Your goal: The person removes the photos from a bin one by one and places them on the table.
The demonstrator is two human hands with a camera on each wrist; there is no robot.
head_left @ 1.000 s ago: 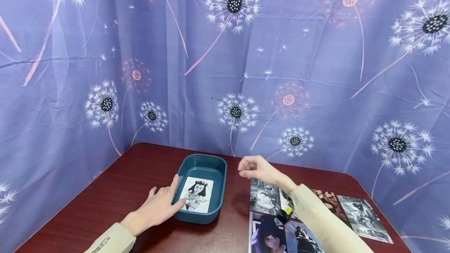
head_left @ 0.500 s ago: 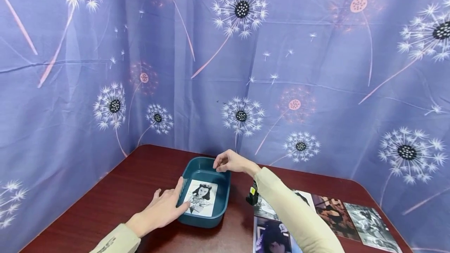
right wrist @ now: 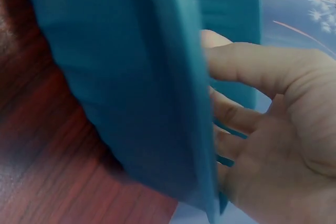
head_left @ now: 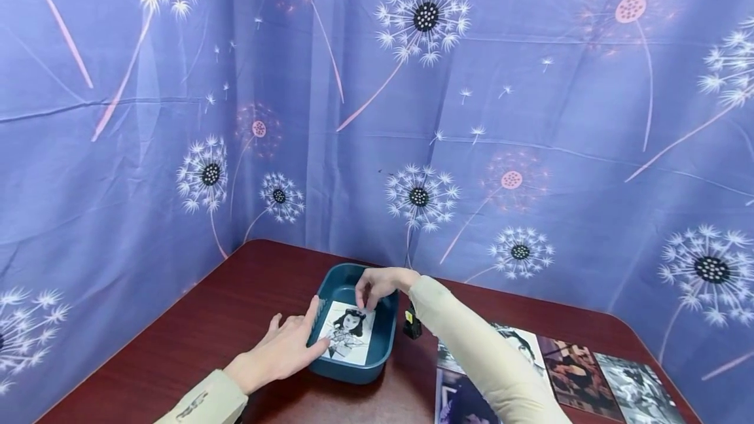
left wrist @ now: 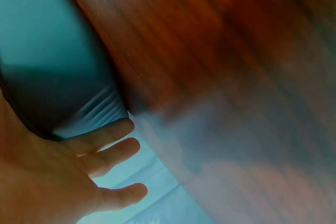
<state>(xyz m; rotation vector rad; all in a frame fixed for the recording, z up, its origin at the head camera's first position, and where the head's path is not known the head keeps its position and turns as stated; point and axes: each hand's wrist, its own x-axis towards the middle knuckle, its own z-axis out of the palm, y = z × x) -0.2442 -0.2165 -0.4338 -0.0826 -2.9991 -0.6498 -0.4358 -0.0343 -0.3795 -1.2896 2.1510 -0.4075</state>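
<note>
A black-and-white portrait photo (head_left: 347, 339) lies inside the teal plastic basin (head_left: 383, 345) on the table. My left hand (head_left: 279, 353) rests against the basin's left side, index finger along the rim and thumb over the near-left corner; its fingers look straight in the left wrist view. My right hand (head_left: 379, 285) reaches down into the basin, bent fingers and thumb at the photo's far edge. In the right wrist view the basin's wall (right wrist: 121, 77) hides those fingertips, while thumb and fingers stand apart. Whether they touch the photo is unclear.
Several photos lie on the right of the dark red wooden table (head_left: 235, 300), among them a brown-toned print (head_left: 574, 371) and a grey print (head_left: 636, 388). My right sleeve covers part of them. A blue dandelion-patterned curtain (head_left: 353, 169) hangs behind and to the left.
My right hand has moved left from beside the basin and down into it, reaching the photo's far edge. The left hand keeps its place at the basin. The head view has shifted slightly.
</note>
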